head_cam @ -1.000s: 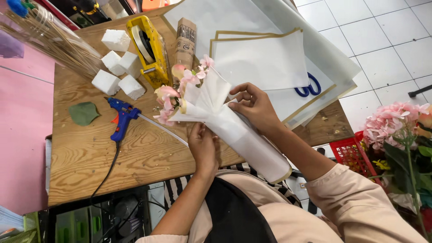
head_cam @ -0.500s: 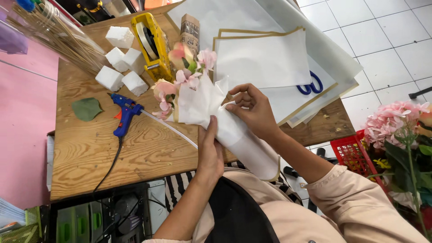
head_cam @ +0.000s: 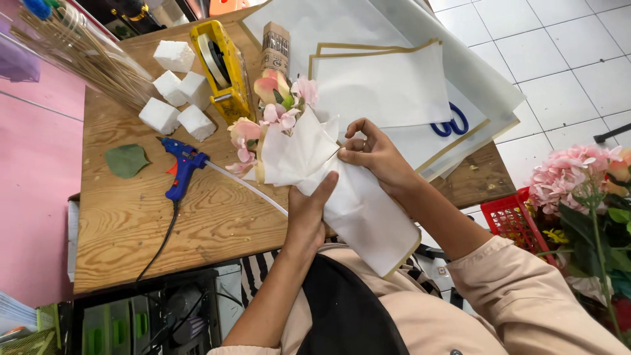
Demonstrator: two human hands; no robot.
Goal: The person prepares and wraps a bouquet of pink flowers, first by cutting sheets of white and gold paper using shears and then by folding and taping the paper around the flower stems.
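Wooden worktable [head_cam: 131, 223] over white tile floor, w/ the small bouquet [head_cam: 276, 112] of pink blooms held just above its near edge, wrapped in white gold-edged paper [head_cam: 355, 210]. Left hand [head_cam: 309, 213] is closed round the wrap's waist from below; right hand [head_cam: 374, 154] pinches a fold at the collar, fingers curled on the paper. To do this well, imo: keep the waist grip firm, pleat evenly, don't crush petals. Just beyond: more gold-edged sheets [head_cam: 388, 85], blue scissors [head_cam: 450, 121] half under them, yellow tape dispenser [head_cam: 223, 66], blue glue gun [head_cam: 181, 167], white foam cubes [head_cam: 174, 98], a green leaf [head_cam: 126, 160].
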